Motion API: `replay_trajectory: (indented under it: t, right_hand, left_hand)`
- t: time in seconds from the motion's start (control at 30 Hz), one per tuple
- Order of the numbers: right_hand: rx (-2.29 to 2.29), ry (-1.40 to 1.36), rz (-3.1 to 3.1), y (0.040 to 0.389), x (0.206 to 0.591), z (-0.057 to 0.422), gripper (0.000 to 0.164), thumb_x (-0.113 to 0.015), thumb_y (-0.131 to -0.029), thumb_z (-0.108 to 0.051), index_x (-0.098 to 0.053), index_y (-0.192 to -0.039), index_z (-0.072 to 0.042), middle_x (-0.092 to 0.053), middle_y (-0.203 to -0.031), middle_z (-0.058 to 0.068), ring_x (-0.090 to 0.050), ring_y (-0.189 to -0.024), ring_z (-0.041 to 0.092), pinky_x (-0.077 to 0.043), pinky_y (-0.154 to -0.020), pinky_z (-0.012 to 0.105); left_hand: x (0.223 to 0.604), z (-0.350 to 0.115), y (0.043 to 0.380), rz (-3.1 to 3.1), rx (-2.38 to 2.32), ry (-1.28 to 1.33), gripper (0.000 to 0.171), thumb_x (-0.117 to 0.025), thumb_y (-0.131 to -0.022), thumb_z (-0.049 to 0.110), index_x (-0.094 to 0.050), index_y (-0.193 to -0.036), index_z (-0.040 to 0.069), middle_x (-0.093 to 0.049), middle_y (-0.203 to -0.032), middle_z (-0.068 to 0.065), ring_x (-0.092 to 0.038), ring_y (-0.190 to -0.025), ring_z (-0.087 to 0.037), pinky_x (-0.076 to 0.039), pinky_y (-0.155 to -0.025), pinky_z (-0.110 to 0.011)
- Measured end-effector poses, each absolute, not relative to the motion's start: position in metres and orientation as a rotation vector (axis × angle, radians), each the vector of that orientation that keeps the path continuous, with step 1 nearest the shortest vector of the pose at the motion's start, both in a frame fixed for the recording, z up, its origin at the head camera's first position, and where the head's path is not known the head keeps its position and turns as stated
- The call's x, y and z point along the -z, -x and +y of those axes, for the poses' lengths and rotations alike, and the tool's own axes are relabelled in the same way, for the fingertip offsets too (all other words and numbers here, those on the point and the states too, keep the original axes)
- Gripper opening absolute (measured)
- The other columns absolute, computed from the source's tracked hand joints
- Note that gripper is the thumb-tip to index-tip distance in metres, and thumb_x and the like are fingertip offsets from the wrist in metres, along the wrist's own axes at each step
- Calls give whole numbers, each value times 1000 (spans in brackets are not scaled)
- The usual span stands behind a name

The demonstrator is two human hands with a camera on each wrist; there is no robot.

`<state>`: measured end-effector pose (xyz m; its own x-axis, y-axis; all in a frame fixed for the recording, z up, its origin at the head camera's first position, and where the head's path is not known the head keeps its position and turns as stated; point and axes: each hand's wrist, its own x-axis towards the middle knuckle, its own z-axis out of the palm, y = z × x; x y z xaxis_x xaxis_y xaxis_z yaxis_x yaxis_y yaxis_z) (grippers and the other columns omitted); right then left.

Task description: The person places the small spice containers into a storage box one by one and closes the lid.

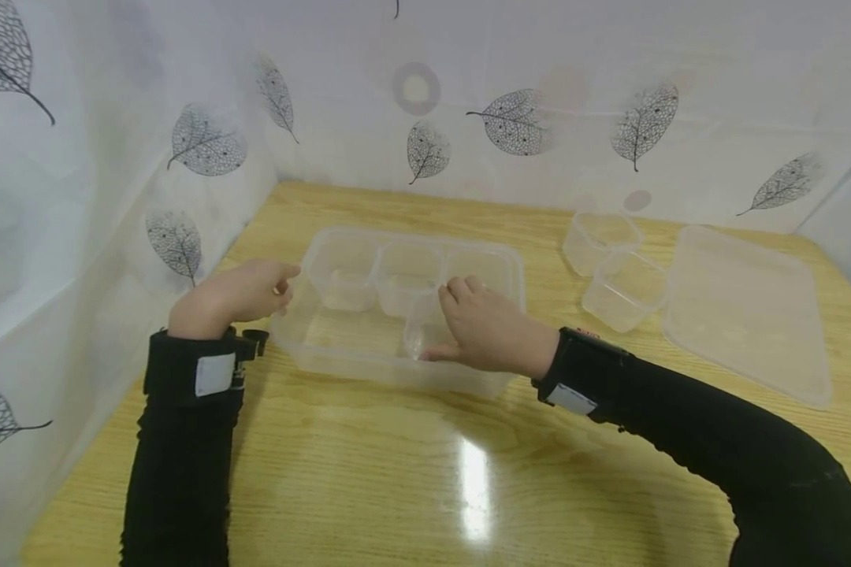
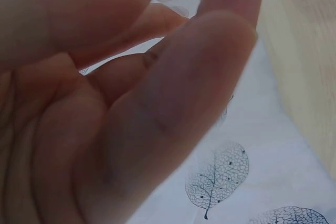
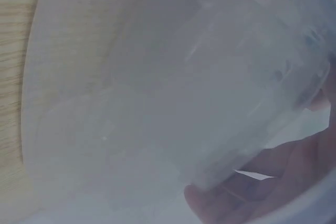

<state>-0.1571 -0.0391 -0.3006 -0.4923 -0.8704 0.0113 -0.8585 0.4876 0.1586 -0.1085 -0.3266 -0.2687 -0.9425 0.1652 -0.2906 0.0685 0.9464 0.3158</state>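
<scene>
A large translucent plastic box (image 1: 397,373) lies on the table, with small clear containers (image 1: 346,287) along its far side. My right hand (image 1: 485,327) reaches over its right part and grips another small clear container (image 1: 418,327), thumb toward the near side and fingers over the far side. In the right wrist view, cloudy plastic fills most of the frame, with fingertips (image 3: 197,198) around its lower edge. My left hand (image 1: 244,293) hovers by the box's left rim, fingers loosely bent and index fingertip right at the rim. The left wrist view shows its thumb (image 2: 184,87) overlapping the fingers.
Two more small clear containers (image 1: 624,291) stand close together to the right of the box. Beside them a flat translucent lid (image 1: 748,315) lies on the wood-grain table (image 1: 369,472). A leaf-print cloth (image 1: 340,94) hangs behind and along the left.
</scene>
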Motion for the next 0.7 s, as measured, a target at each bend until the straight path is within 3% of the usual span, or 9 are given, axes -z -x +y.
replay_trajectory:
  t: [0.23, 0.47, 0.7]
  right_hand:
    - [65, -1567, -2757, 161, 296, -34, 84, -46, -82, -58, -39, -125, 13, -42, -122, 26, -41, -109, 36, -36, -92, 41]
    - [-174, -1629, -2846, 171, 283, -12, 63, -67, -77, -32, -48, -119, 11, -52, -103, 19, -51, -90, 26, -45, -77, 34]
    - [-133, -1669, -2895, 172, 277, -4, 58, -72, -72, -25, -53, -115, 8, -55, -101, 16, -54, -88, 26, -46, -75, 34]
  left_hand:
    - [269, -326, 109, 2796, -436, -189, 44, -40, -90, 4, -33, -129, -15, -54, -104, -28, -52, -85, -29, -43, -71, -40]
    - [270, -326, 110, 2792, -431, -180, 44, -41, -90, 4, -32, -129, -14, -53, -105, -28, -52, -87, -30, -43, -71, -40]
    - [269, -327, 108, 2777, -426, -174, 45, -40, -91, 5, -30, -130, -14, -53, -106, -28, -53, -86, -29, -43, -67, -38]
